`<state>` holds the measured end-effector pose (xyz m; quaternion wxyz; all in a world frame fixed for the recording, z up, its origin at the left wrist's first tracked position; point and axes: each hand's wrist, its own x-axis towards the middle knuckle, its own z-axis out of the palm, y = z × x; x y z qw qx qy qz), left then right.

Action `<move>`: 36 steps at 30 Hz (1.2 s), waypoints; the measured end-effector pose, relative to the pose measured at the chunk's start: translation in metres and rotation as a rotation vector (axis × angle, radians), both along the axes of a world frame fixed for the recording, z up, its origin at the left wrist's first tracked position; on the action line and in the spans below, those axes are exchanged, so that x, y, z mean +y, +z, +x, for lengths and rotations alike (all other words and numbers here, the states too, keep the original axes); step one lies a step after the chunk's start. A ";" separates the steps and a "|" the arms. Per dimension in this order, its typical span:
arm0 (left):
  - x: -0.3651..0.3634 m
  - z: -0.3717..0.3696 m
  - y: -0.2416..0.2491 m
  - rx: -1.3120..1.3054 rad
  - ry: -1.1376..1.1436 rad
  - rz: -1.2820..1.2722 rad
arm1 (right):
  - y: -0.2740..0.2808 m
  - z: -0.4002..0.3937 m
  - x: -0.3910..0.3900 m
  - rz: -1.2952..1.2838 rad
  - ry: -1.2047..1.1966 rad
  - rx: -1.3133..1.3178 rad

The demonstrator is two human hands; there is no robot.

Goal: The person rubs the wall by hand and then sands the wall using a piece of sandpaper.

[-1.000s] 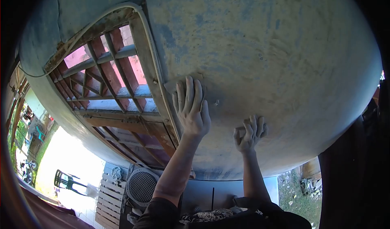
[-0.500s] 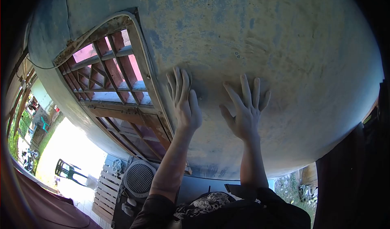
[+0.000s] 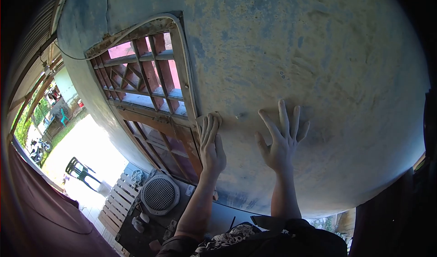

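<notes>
My left hand [image 3: 211,150] lies against the weathered wall [image 3: 327,65], right beside the window's wooden frame [image 3: 189,88]. Under its fingertips, pressed to the wall, is a flat tan piece that looks like sandpaper [image 3: 218,117], mostly covered by the fingers. To the right, my right hand [image 3: 280,147] rests on the same wall with fingers spread and holds nothing. Both hands look pale with dust. Blue and yellowish patches of worn paint mark the wall around and above them.
Below left, a round-grilled speaker [image 3: 160,194] lies on a dark surface beside a slatted wooden bench [image 3: 119,197]. A cloth [image 3: 137,177] sits near it. A dark green chair [image 3: 81,172] stands outside. A thin cable [image 3: 136,25] runs over the window.
My left hand has slid down the wall with the flat piece beneath its fingers. My right hand stays nearly in place. The view has turned slightly left.
</notes>
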<state>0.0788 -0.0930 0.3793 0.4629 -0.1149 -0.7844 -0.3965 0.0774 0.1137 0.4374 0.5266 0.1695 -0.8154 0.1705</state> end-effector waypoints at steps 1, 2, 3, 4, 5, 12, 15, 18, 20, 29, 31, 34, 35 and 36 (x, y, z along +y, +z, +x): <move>-0.003 0.006 0.014 0.128 -0.022 0.076 | -0.003 0.000 -0.003 0.001 0.013 -0.003; -0.010 0.007 0.013 0.119 -0.013 0.072 | -0.004 0.001 -0.007 -0.002 0.021 -0.012; -0.019 0.012 0.014 -0.006 -0.110 0.371 | -0.005 0.001 -0.012 -0.010 0.055 -0.026; -0.024 0.017 0.016 -0.136 -0.205 0.671 | -0.006 0.002 -0.016 -0.018 0.084 -0.044; -0.026 0.020 0.019 -0.097 -0.237 0.800 | -0.006 0.004 -0.019 -0.021 0.084 -0.060; -0.026 0.030 0.051 -0.193 -0.695 0.683 | 0.009 0.036 -0.039 -0.313 0.595 -0.304; -0.023 0.030 0.064 -0.214 -0.754 0.393 | 0.006 0.045 -0.054 -0.654 0.982 -0.476; -0.030 0.023 0.089 -0.162 -0.727 0.051 | -0.008 0.034 -0.050 -0.778 1.032 -0.562; -0.040 0.014 0.104 0.139 -0.485 -0.269 | -0.005 0.035 -0.039 -0.804 1.020 -0.610; -0.098 -0.048 0.186 0.562 -0.087 -0.627 | 0.062 0.049 -0.027 -0.271 -0.158 0.534; -0.100 -0.056 0.213 0.630 -0.096 -0.685 | 0.066 0.037 -0.032 -0.180 -0.322 0.515; -0.106 -0.073 0.236 0.698 -0.090 -0.736 | 0.061 0.007 -0.043 -0.129 -0.234 0.390; -0.109 -0.082 0.235 0.672 -0.078 -0.754 | 0.064 -0.001 -0.051 -0.153 -0.220 0.335; -0.110 -0.090 0.235 0.649 -0.068 -0.776 | 0.067 -0.009 -0.060 -0.181 -0.207 0.281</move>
